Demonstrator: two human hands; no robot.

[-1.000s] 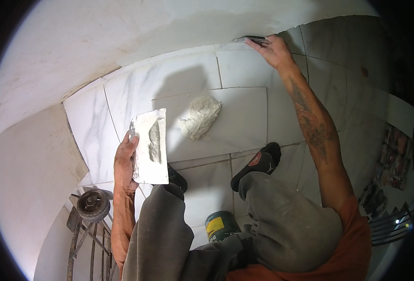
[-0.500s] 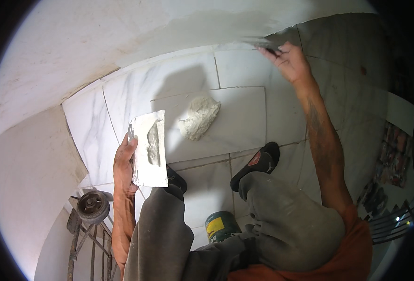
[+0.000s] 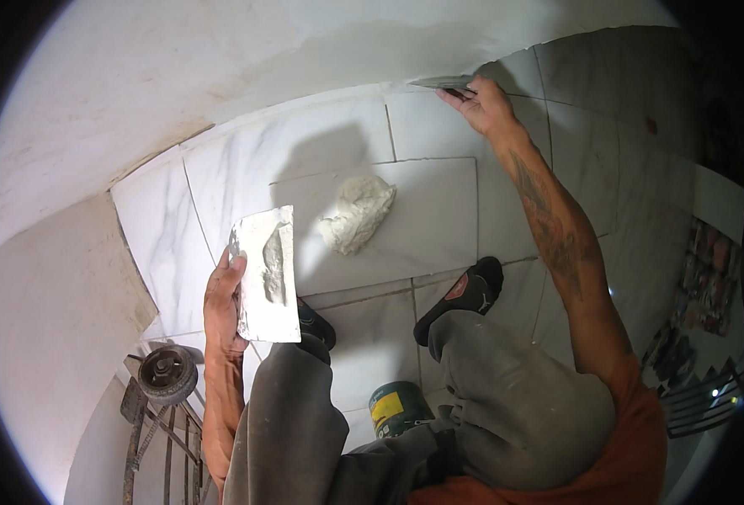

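Hands: well apart. Left hand is closed on the edge of the flat board; right hand is stretched far forward, fingers wrapped on the putty knife.
Putty knife: its blade lies flat along the seam where the floor tiles meet the white wall. I hold it low and nearly level so the edge can follow that joint.
Board: I keep it tilted up beside my left knee, with a smear of grey paste on its face, so the paste is within reach of the blade and does not slide off.
Lump of paste: a white mound sits on a loose tile lying on the floor in front of my feet, between both hands.
Feet: black sandals planted on the tiles; I am crouched, knees bent, to get down to the wall's foot.
Can: a green and yellow tin stands between my legs, close by.
Left side: a small wheel on a rusty metal frame rests near my left forearm, out of the way.
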